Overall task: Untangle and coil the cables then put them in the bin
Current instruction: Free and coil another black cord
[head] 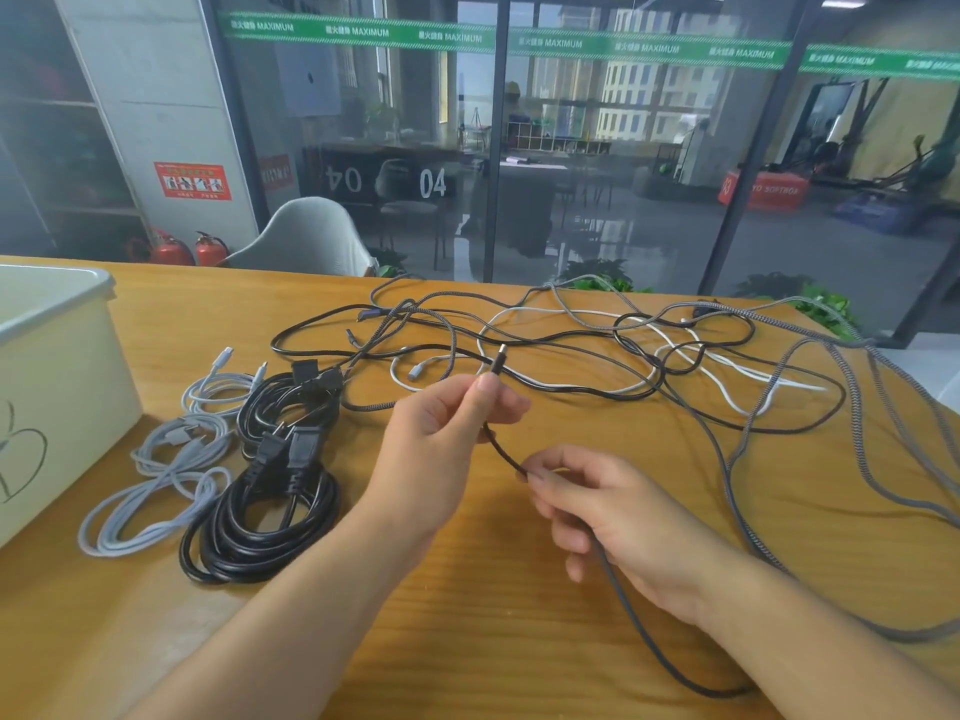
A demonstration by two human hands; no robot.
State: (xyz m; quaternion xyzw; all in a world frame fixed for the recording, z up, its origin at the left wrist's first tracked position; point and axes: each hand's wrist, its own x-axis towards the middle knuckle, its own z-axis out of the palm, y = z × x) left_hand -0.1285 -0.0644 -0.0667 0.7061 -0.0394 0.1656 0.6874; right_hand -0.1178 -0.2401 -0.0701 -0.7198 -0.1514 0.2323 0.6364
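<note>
Head view of a wooden tabletop (pixel 519 589) strewn with cables: a loose tangle (pixel 597 350) of black, white and braided grey cords fills the upper middle and right of the frame, while four finished coils, two pale grey (pixel 156 491) and two black (pixel 260 527), lie at centre left beside a cream bin (pixel 57 387) at the left edge. A braided grey cable (pixel 639 631) runs from the bottom centre of the frame up through both hands, its long axis slanting from lower right to upper left. The left hand (pixel 441 439), the nearer one to the coils and bin, holds the plug end (pixel 497 362) upright, thumb and forefinger clamped just below the metal tip. The right hand (pixel 613 517), just below and to the right, has its fingers (pixel 540 478) curled together, pinching the same cord a short way along. The slack stretch between the two hands looks ready to form a first loop, with the rest of the cable trailing off toward the right edge.
</note>
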